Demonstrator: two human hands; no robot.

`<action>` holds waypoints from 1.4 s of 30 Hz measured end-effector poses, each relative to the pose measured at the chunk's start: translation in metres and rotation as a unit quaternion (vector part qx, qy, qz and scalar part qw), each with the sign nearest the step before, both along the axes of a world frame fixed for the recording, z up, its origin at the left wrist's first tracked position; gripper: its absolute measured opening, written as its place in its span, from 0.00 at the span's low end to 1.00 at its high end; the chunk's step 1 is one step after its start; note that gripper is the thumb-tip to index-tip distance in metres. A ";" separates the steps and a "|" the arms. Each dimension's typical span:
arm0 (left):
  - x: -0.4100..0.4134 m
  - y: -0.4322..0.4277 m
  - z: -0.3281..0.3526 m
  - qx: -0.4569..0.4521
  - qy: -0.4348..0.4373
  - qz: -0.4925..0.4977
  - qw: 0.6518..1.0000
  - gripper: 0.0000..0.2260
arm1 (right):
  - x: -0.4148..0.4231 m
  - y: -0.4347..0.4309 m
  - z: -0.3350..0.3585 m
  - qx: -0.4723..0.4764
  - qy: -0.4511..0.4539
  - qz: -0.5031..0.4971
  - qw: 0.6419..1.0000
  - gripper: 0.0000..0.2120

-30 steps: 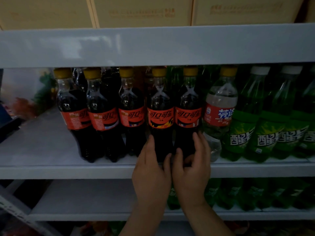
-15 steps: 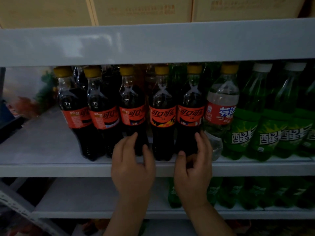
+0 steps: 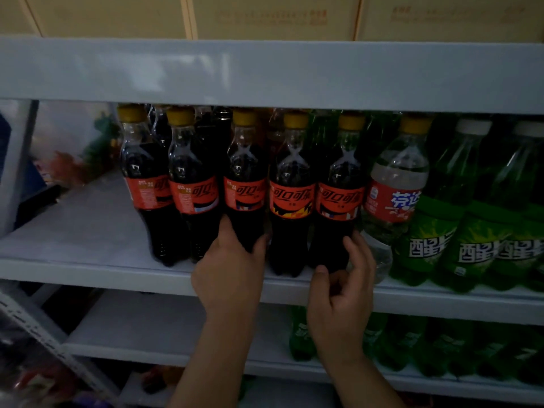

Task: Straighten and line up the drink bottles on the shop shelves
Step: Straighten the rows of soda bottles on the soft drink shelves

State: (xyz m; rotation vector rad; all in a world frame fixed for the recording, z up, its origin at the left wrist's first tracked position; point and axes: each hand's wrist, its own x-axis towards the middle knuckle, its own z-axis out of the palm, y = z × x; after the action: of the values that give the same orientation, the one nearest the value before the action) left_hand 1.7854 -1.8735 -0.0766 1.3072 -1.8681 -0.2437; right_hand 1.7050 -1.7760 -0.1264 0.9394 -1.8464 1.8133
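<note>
— Yellow caps, dark cola, orange labels: on the head camera, which one does the left hand [image 3: 229, 269] have?
— It has the third cola bottle [image 3: 245, 187] in the front row of the middle shelf [image 3: 88, 275]. The hand clasps it low down, below the label, with fingers [image 3: 226, 231] up its left side and the thumb on its right. The bottle stands upright on the shelf.
— And the right hand [image 3: 341, 293]?
— It is curled round the base of the fifth cola bottle [image 3: 338, 201], thumb at the front and fingertips on the right flank. It looks like a light hold; how firm it is I cannot tell.
— What sits between the two grasps?
— The fourth cola bottle [image 3: 290, 201], with neither hand around it.
— Left of the left hand's grasp?
— Two more cola bottles [image 3: 164, 187], close together.
— Right of the right hand's?
— A clear bottle with a red label [image 3: 394, 195], just beside the fingertips, then green bottles [image 3: 426, 231] further along.
— Above and below the hands?
— Above, the pale upper shelf edge [image 3: 265, 72] with cardboard boxes [image 3: 265, 16] on top. Below, a lower shelf [image 3: 147, 328] with more green bottles, dim and hard to read.
</note>
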 end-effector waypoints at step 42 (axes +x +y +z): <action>0.044 -0.032 -0.005 -0.056 0.188 -0.025 0.980 0.28 | 0.046 -0.019 -0.006 0.010 0.057 0.005 0.998 0.18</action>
State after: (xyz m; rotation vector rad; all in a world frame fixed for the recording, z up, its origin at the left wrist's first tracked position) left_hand 1.8292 -1.9053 -0.0813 1.0554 -1.5697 -0.3778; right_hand 1.7509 -1.7946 -0.1319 1.0382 -1.7962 1.7135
